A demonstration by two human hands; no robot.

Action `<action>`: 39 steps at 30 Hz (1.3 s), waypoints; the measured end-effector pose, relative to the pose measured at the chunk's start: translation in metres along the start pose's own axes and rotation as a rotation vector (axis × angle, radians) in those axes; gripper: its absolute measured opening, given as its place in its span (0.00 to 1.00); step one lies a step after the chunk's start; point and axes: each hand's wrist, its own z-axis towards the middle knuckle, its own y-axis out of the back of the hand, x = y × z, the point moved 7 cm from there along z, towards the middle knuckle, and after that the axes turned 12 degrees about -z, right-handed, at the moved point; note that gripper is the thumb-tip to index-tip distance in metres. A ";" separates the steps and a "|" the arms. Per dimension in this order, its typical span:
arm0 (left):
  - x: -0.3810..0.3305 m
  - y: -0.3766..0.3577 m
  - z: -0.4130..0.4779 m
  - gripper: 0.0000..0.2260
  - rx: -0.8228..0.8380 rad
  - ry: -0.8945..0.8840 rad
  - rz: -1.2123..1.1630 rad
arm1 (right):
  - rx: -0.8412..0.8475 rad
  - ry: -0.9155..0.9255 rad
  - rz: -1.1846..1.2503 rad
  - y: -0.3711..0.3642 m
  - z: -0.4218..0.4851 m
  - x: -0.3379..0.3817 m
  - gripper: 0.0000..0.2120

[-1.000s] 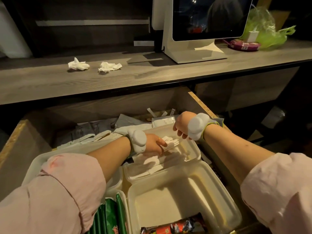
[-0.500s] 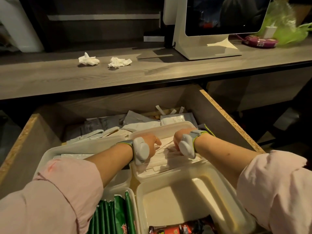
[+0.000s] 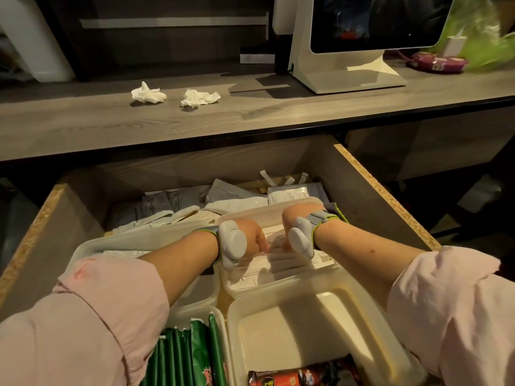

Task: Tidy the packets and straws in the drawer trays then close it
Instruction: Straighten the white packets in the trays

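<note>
White paper straws (image 3: 281, 256) are now being pressed flat in the back tray (image 3: 278, 210) by both hands, left grip (image 3: 252, 238) and right grip (image 3: 289, 228) curled shut on them, so tidying is moving along.

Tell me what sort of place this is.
Probably a cafe or takeaway shop's service counter. A point-of-sale style screen stands on the wooden counter, and the open drawer below holds trays of paper-wrapped straws, green packets and grey sachets.

Rough chipboard drawer (image 3: 387, 196) edges — smooth white plastic trays (image 3: 281, 324), glossy green packets (image 3: 195, 355).
</note>
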 end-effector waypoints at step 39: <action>0.166 0.099 -0.103 0.15 -0.528 0.421 -0.361 | -0.288 0.142 0.267 0.096 0.023 0.085 0.12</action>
